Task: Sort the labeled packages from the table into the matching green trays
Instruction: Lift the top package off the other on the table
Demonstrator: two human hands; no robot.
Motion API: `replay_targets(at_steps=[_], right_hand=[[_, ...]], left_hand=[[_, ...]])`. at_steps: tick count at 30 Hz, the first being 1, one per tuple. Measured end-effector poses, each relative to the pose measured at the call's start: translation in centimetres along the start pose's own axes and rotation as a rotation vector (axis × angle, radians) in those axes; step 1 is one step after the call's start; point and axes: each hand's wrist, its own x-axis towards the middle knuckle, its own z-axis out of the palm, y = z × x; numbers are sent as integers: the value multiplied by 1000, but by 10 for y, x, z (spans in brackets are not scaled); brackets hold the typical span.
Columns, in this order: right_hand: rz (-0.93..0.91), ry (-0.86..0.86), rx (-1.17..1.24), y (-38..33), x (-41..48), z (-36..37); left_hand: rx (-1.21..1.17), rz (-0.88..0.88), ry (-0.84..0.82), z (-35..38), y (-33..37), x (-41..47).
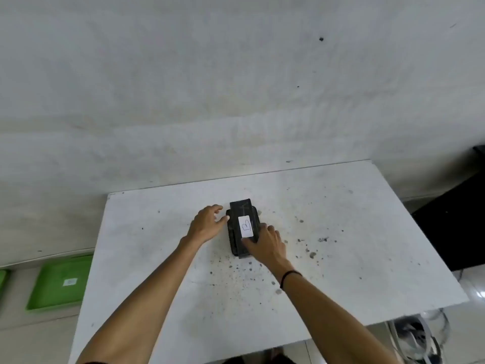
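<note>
A black package (240, 211) lies flat on the white table (341, 245), near its middle. A white label marked "B" (246, 226) is stuck on top. My right hand (265, 244) rests on the package's near right corner, fingers curled over its edge. My left hand (207, 223) is at the package's left side, fingers spread, thumb tip touching the edge. A green tray (60, 282) with a small white label lies on the floor left of the table. A sliver of a second green tray (2, 279) shows at the far left edge.
The table top is speckled with dark spots. A pale wall rises behind it. A dark object (456, 222) stands at the right. Below the table's right corner sits a fan-like object (417, 337) on the floor.
</note>
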Motion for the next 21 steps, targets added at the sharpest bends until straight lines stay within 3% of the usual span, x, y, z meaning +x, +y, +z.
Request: replay_targets(at_steps=[3, 10, 17, 21], right_hand=[[108, -42, -29, -11, 1, 26], [137, -49, -85, -17, 10, 51], [-33, 27, -3, -35, 29, -13], [-156, 175, 81, -62, 35, -76]], left_hand=[[-47, -72, -28, 1, -5, 7], [-66, -147, -25, -13, -15, 19], [-221, -213, -3, -35, 9, 45], [-536, -266, -73, -59, 47, 59]])
